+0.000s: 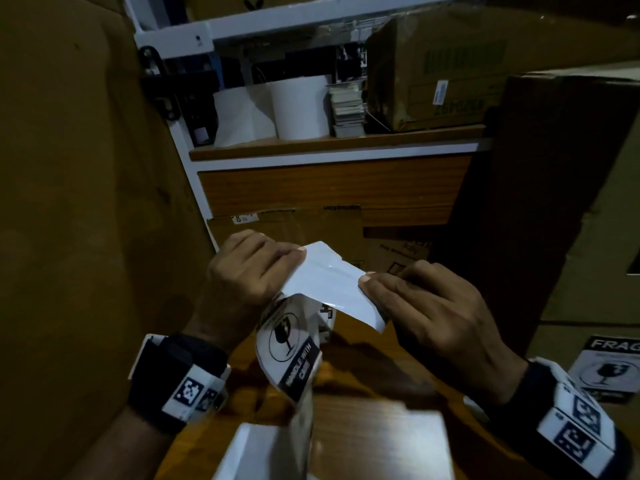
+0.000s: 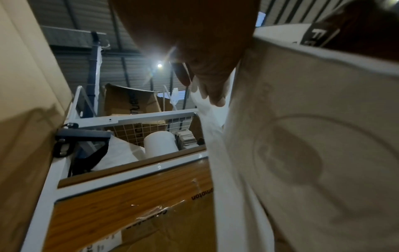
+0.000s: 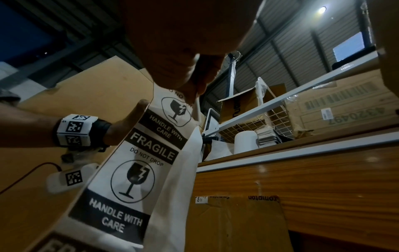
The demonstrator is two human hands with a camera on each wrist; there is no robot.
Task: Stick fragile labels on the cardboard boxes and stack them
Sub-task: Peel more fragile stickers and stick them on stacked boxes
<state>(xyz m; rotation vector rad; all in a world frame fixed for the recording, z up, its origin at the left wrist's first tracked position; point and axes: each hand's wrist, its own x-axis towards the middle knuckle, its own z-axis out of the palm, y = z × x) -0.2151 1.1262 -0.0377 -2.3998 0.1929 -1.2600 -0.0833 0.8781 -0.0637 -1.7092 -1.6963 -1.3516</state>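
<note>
I hold a strip of fragile labels (image 1: 294, 351) between both hands above a wooden table top. My left hand (image 1: 294, 258) pinches the left edge of its white backing sheet (image 1: 329, 282). The right edge is pinched by my right hand (image 1: 370, 285). The printed labels (image 3: 138, 170) hang down from the hands, reading FRAGILE and HANDLE WITH CARE. In the left wrist view only the strip's pale back (image 2: 302, 153) and my fingers (image 2: 215, 97) show. A cardboard box at the lower right carries a stuck fragile label (image 1: 609, 372).
A tall cardboard box (image 1: 69, 202) fills the left side and a dark one (image 1: 554, 202) the right. Ahead, a shelf (image 1: 329, 143) holds white rolls (image 1: 299, 109), stacked cards and a box (image 1: 433, 74). A flattened printed carton (image 1: 294, 226) leans below it.
</note>
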